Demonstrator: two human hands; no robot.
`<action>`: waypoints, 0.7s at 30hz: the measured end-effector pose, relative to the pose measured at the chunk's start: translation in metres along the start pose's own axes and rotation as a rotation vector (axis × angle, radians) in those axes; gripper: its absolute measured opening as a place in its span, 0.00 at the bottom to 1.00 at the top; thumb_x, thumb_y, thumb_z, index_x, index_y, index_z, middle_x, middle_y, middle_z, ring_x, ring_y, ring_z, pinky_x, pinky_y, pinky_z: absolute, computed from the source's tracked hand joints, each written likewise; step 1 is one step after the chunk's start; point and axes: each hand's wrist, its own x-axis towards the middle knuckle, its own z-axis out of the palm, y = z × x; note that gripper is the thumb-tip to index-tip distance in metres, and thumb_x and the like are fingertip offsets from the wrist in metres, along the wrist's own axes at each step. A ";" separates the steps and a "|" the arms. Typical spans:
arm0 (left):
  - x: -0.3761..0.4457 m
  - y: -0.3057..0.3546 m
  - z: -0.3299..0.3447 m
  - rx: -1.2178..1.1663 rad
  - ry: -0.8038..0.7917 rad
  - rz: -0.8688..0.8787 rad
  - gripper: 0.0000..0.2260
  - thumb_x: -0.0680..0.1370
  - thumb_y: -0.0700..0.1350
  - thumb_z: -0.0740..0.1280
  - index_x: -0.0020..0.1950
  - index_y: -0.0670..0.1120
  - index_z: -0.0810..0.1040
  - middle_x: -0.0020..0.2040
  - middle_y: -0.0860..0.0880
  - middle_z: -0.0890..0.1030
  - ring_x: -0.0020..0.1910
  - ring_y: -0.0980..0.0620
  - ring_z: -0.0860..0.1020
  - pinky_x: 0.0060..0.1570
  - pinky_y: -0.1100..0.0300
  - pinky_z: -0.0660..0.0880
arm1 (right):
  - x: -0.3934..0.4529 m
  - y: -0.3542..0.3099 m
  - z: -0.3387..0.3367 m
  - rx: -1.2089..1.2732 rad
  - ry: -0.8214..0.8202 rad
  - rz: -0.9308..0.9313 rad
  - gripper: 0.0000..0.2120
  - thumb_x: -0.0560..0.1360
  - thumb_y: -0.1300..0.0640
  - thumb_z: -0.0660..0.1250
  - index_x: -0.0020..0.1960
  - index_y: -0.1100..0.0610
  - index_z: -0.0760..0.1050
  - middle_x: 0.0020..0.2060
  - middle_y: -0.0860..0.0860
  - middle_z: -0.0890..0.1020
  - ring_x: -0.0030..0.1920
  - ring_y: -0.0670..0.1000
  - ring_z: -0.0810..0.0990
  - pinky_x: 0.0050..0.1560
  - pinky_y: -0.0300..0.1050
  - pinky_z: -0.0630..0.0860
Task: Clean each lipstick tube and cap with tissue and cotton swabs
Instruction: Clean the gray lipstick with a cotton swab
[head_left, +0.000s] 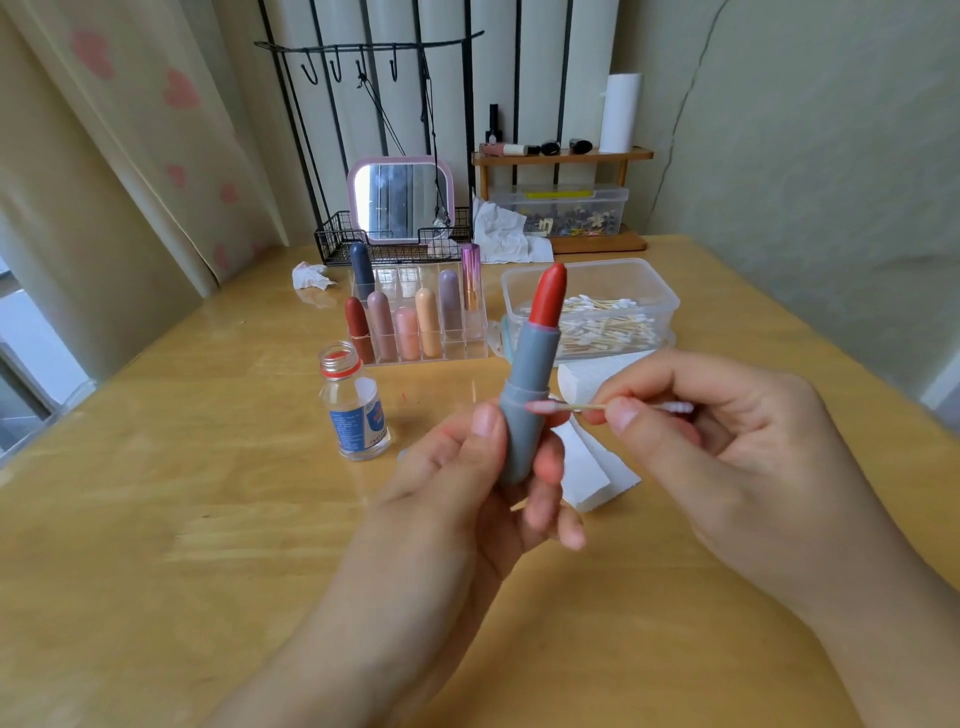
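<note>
My left hand holds an uncapped grey lipstick tube upright, its red bullet fully extended. In my right hand is a cotton swab, pinched between thumb and fingers. Its pink-stained tip touches the ledge of the tube's lower section. A clear organiser behind holds several capped lipsticks. White tissues lie on the table under my hands. The grey tube's cap is not visible.
An open small clear bottle with a red neck ring stands left of the tube. A clear box of cotton swabs sits at the right. Crumpled tissues, a pink mirror, a wire basket and a wooden shelf are at the back.
</note>
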 end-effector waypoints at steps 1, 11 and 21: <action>0.002 -0.001 -0.001 -0.057 -0.025 -0.026 0.09 0.74 0.47 0.69 0.47 0.42 0.82 0.34 0.46 0.74 0.27 0.53 0.69 0.32 0.58 0.75 | -0.001 0.000 0.001 -0.027 0.001 -0.007 0.09 0.69 0.49 0.63 0.40 0.53 0.78 0.25 0.57 0.67 0.24 0.42 0.64 0.27 0.29 0.63; 0.001 -0.007 -0.009 -0.198 -0.173 -0.085 0.10 0.72 0.46 0.71 0.49 0.41 0.79 0.36 0.46 0.75 0.29 0.52 0.72 0.36 0.55 0.76 | 0.001 0.000 -0.001 -0.105 0.067 0.001 0.09 0.68 0.49 0.62 0.38 0.53 0.77 0.24 0.59 0.66 0.24 0.52 0.63 0.24 0.39 0.65; 0.002 -0.007 -0.009 -0.241 -0.196 -0.118 0.15 0.73 0.48 0.71 0.53 0.40 0.79 0.35 0.47 0.72 0.28 0.53 0.69 0.36 0.56 0.75 | -0.001 0.002 0.002 -0.099 0.023 -0.042 0.08 0.70 0.50 0.63 0.39 0.54 0.77 0.24 0.58 0.66 0.25 0.44 0.62 0.28 0.31 0.62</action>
